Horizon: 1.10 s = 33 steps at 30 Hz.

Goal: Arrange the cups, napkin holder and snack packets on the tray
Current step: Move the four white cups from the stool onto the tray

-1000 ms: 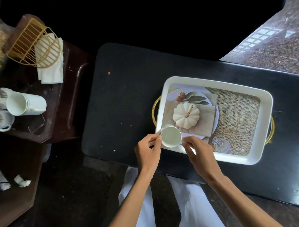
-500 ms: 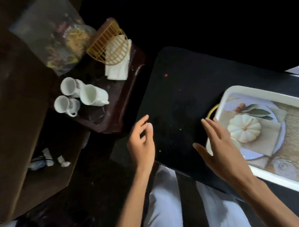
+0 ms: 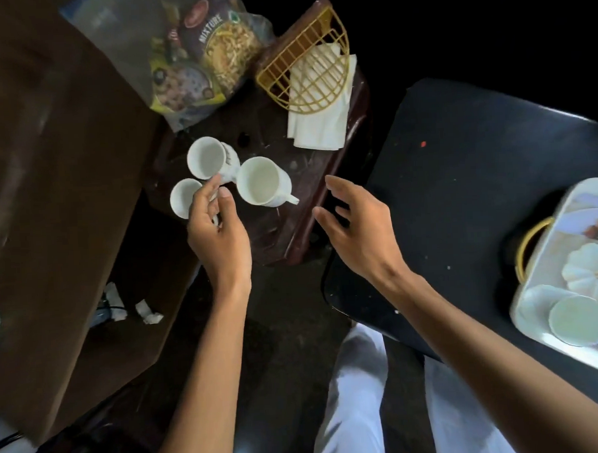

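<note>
Your left hand (image 3: 219,229) now pinches a second cup (image 3: 186,198), 10 o'clock; right hand (image 3: 356,230) open; first cup (image 3: 579,320) sits on tray (image 3: 549,345).

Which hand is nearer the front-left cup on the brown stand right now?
Left. The left hand is right at the front-left cup, with its fingers pinching at the handle side. The right hand hovers open well off to the cup's right, not touching it.
</note>
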### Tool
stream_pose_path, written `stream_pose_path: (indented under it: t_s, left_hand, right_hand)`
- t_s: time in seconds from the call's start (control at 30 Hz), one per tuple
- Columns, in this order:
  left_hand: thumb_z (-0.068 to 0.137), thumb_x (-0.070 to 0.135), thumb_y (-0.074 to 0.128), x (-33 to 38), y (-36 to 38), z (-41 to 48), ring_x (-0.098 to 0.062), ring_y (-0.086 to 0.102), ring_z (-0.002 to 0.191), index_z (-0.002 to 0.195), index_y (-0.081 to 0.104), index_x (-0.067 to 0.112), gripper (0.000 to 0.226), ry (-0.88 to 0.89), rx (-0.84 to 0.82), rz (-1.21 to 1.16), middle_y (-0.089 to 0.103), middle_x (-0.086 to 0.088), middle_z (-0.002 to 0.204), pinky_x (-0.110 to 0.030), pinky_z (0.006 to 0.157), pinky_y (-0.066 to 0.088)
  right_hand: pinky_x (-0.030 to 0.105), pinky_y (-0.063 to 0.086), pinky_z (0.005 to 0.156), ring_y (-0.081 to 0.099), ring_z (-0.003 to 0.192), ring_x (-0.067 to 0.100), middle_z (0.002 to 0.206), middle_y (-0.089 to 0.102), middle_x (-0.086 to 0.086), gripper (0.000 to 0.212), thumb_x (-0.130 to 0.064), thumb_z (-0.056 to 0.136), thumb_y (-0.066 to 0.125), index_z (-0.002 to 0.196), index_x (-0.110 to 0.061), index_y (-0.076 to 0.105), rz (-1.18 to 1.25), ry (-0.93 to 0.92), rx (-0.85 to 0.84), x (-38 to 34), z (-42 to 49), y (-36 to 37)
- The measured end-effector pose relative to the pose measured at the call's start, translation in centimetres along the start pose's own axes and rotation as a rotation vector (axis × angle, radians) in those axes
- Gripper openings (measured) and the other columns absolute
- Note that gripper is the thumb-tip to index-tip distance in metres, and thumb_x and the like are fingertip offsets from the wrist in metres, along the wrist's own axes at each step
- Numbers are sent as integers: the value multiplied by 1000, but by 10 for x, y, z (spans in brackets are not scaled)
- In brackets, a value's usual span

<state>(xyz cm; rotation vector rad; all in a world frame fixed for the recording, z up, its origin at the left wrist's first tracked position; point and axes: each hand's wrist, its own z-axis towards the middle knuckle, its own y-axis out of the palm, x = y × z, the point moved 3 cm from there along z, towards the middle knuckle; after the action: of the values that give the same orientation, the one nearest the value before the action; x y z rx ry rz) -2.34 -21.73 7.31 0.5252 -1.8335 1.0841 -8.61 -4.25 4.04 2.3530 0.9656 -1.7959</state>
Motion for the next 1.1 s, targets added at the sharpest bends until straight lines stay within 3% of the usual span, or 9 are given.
stream_pose_path:
  t_s: [0.2, 0.33, 0.57, 0.77, 0.9, 1.0, 1.1]
  left_hand:
    - [105, 21, 53, -8, 1, 20, -12, 64, 125, 134, 63, 13, 31, -78, -52, -90, 69, 0, 133, -42, 108, 53]
    - [106, 16, 51, -8, 3, 24, -15, 63, 127, 133, 62, 10, 30, -98, -80, -132, 68, -4, 135, -43, 109, 52]
    - [107, 14, 47, -9, 8, 18, -10, 67, 120, 127, 60, 16, 24, -161, -66, -226, 69, -6, 132, -38, 101, 58]
    - [108, 15, 47, -11, 10, 1, -16, 62, 128, 128, 60, 18, 24, -169, -62, -217, 62, -10, 140, -35, 99, 59]
    - [108, 16, 46, -9, 11, -14, -10, 66, 122, 131, 61, 12, 28, -167, -94, -193, 67, -9, 132, -33, 97, 59]
    - [108, 16, 46, -6, 19, -34, -9, 68, 119, 130, 65, 11, 29, -181, -145, -185, 71, -4, 125, -35, 97, 60]
    - [106, 17, 50, -2, 37, -60, -3, 71, 110, 124, 70, 11, 28, -194, -249, -166, 77, 8, 114, -33, 95, 60]
  right_hand:
    - [25, 55, 93, 67, 100, 16, 124, 67, 0, 40, -18, 91, 73, 129, -14, 63, 52, 31, 53, -10, 23, 39]
    - [9, 52, 82, 66, 95, 0, 114, 70, -2, 30, -11, 90, 74, 119, -11, 67, 105, 39, 84, -12, 27, 51]
    - [14, 57, 60, 72, 77, 8, 91, 71, -9, 8, -15, 93, 71, 100, -14, 69, 92, 26, 132, -11, 27, 55]
    - [7, 53, 70, 70, 83, 2, 95, 75, -4, 11, -14, 92, 73, 102, -10, 71, 56, 16, 173, -6, 23, 50]
    - [21, 60, 66, 72, 81, 9, 91, 75, -1, 9, -17, 93, 71, 100, -11, 70, 107, 37, 175, 2, 7, 34]
    - [23, 60, 71, 72, 85, 6, 90, 75, -5, 9, -14, 92, 73, 99, -10, 72, 121, 31, 207, 11, -14, 11]
    - [13, 57, 75, 71, 89, -2, 88, 71, -18, 8, -11, 89, 75, 97, -10, 72, 131, 26, 257, 21, -42, -22]
